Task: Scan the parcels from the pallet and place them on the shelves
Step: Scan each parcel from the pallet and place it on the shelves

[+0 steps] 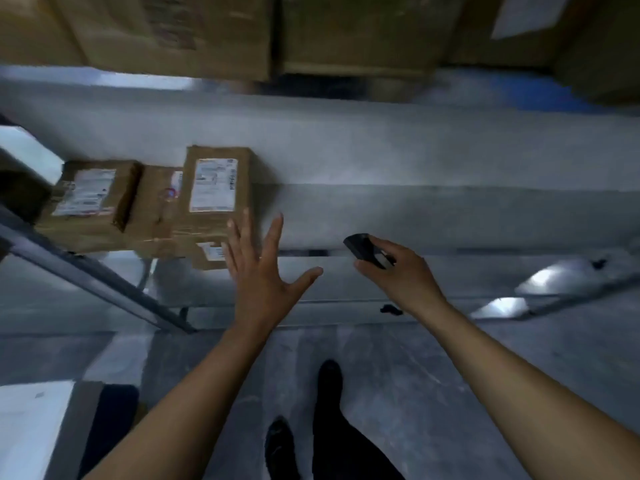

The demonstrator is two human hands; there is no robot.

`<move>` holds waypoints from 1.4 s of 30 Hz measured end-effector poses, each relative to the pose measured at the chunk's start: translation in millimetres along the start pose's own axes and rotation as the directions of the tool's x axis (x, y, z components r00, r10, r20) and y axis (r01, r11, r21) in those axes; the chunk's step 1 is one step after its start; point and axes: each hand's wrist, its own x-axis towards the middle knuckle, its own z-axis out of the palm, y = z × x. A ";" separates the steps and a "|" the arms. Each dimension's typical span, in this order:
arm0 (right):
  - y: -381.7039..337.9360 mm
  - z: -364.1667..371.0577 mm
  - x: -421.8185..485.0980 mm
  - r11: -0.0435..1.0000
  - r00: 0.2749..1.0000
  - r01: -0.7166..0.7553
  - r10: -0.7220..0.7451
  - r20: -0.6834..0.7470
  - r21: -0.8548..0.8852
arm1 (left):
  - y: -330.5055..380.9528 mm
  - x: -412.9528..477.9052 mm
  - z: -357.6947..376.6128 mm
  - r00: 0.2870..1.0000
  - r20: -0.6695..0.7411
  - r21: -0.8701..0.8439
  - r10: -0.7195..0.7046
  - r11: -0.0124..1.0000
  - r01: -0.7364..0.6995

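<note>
Parcels sit on grey metal shelf (433, 216), left part, approx mid-frame. Four brown cardboard ones bunched together:

- Tallest parcel (218, 216) stands w/ its face to camera and a white shipping label (213, 184) w/ barcode on upper half; print too blurred to read.
- Left parcel (86, 206) lies flatter, white label on top, dark shadowed side facing right.
- Middle parcel (154, 209) is wedged btwn those two, creased, only a strip of label showing.
- Small parcel (207, 253) is low at front, under the tall one, label partly hidden by fingers.

Left hand (263, 275) is spread wide, fingers straight, thumb out to the right, back of hand to camera. Fingertips overlap lower right corner of tallest parcel; can't tell if touching.

Right hand (405, 271) curls round a small black scanner (363, 249), thumb under, fingers on top, its nose pointing left twd the parcels. It's well right of the stack, in front of the shelf edge.

Larger brown boxes (173, 32) on shelf above, blurred. Grey floor (450, 375) below, w/ person's dark trouser leg and black shoe (329, 375).
</note>
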 end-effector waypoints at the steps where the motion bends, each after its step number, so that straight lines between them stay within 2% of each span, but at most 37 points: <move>1: 10.5 -14.2 -18.2 1.000 0.999 -0.026 0.026 -0.043 -0.007 | 14.6 -4.8 9.7 0.999 0.041 -0.035 0.032 0.999 -0.030; 5: 55.8 -83.3 -90.9 0.989 0.966 -0.138 0.122 -0.227 -0.056 | 94.4 -28.7 50.6 0.945 0.267 -0.191 0.191 0.971 -0.142; 7: 76.2 -121.6 -130.9 0.981 0.931 -0.179 0.146 -0.334 -0.070 | 141.5 -40.6 68.5 0.881 0.357 -0.261 0.309 0.939 -0.223; 11: 119.1 -199.3 -209.0 0.954 0.812 -0.298 0.243 -0.531 -0.018 | 243.6 -64.6 101.8 0.723 0.456 -0.423 0.520 0.841 -0.338; 15: 166.4 -281.5 -290.0 0.922 0.702 -0.387 0.312 -0.640 0.024 | 356.8 -95.2 141.4 0.591 0.442 -0.526 0.674 0.729 -0.438; 18: 203.0 -341.0 -353.9 0.896 0.606 -0.439 0.346 -0.716 0.061 | 447.4 -129.9 174.0 0.493 0.453 -0.596 0.742 0.664 -0.451; 23: 253.2 -429.3 -454.7 0.828 0.461 -0.553 0.400 -0.792 0.096 | 590.1 -203.3 221.2 0.351 0.391 -0.714 0.851 0.521 -0.467; 28: 288.6 -491.2 -532.4 0.777 0.334 -0.601 0.456 -0.825 0.186 | 690.8 -260.7 256.8 0.190 0.367 -0.799 0.911 0.413 -0.437; 32: 318.8 -535.4 -566.7 0.764 0.238 -0.593 0.466 -0.852 0.252 | 761.7 -281.9 290.6 0.064 0.392 -0.825 0.918 0.381 -0.416; 35: 342.2 -571.9 -575.3 0.764 0.191 -0.575 0.473 -0.860 0.293 | 808.3 -286.8 322.9 0.024 0.389 -0.848 0.921 0.368 -0.382; 38: 364.4 -619.4 -571.3 0.768 0.169 -0.568 0.461 -0.871 0.296 | 864.4 -286.6 363.0 0.008 0.403 -0.861 0.915 0.382 -0.334; 42: 393.3 -696.7 -557.4 0.745 0.126 -0.613 0.420 -0.899 0.263 | 946.6 -287.2 418.7 -0.005 0.364 -0.897 0.931 0.349 -0.271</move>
